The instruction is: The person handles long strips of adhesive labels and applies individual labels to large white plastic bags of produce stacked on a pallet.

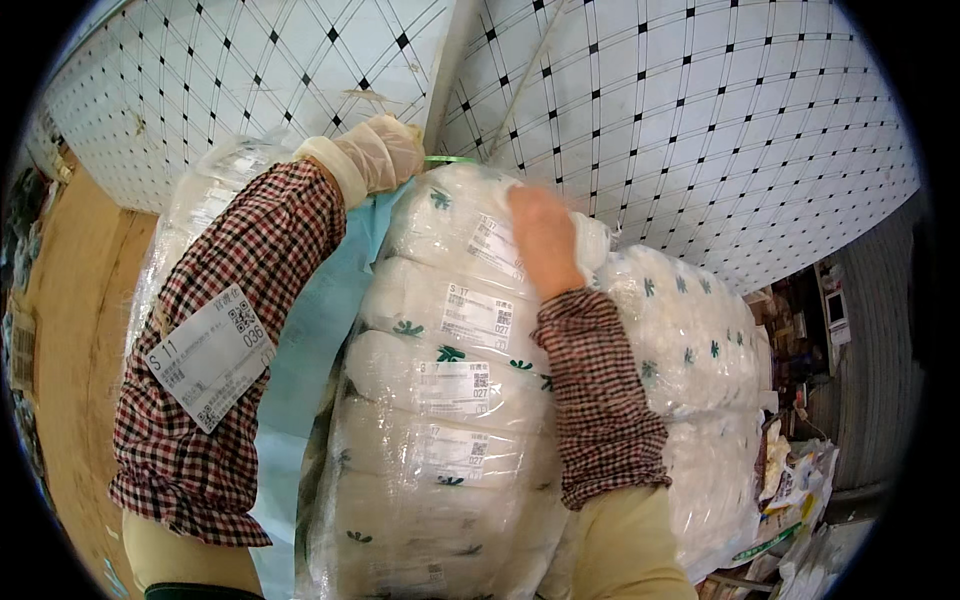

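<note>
My left hand [386, 154], in a thin whitish glove, is curled at the top of a pale blue sheet [322, 322], close to the wall corner. Its fingertips are hidden, so a grip on the sheet cannot be confirmed. My right hand [544, 236] is blurred and lies over the upper right side of a tall stack of white bundles [442, 390] in clear plastic wrap. These bundles bear green leaf-like marks and printed labels [476, 315]. Whether the right hand holds the wrap is unclear. A white label [212, 358] sits on my checked left sleeve [247, 262].
Another wrapped stack [686, 360] stands at the right, and part of one [217, 180] shows behind my left arm. White panels [675, 97] with a black diamond pattern rise ahead. Wooden boards [82, 300] lie at left; plastic bags [795, 480] sit at lower right.
</note>
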`<state>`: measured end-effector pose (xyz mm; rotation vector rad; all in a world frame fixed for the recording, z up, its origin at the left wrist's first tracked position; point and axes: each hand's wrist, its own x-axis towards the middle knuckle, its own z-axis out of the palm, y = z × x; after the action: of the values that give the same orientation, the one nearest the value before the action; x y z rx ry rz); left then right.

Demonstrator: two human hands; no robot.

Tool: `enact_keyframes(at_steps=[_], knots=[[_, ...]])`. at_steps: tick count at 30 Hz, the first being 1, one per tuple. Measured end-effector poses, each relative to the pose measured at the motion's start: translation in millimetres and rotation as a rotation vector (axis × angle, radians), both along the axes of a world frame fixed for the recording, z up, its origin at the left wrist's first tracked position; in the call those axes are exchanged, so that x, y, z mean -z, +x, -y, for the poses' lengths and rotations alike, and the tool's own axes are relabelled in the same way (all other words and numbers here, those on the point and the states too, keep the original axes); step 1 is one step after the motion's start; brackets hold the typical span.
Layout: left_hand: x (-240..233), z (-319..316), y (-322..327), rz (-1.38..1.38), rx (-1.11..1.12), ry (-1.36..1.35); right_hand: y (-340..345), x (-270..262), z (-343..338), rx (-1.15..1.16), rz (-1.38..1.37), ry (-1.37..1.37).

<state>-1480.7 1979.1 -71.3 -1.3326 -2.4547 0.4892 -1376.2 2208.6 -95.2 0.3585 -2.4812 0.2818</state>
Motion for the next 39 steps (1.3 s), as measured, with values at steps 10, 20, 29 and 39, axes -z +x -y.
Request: enact_keyframes(at_steps=[10, 20, 29, 39], knots=[[-45, -5, 38, -0.001, 0.013, 0.255, 23, -8, 18, 0.038, 0.518, -0.203], [-141, 54, 161, 1.532, -0.335, 0.989, 181, -57, 37, -0.057, 0.402, -1.008], [-199, 86, 402, 1.42, -0.39, 0.745, 413, -146, 169, -0.038, 0.343, -1.101], [-173, 141, 576, 2.066, -0.555, 0.626, 522, -121, 115, -0.648, 1.002, -1.332]])
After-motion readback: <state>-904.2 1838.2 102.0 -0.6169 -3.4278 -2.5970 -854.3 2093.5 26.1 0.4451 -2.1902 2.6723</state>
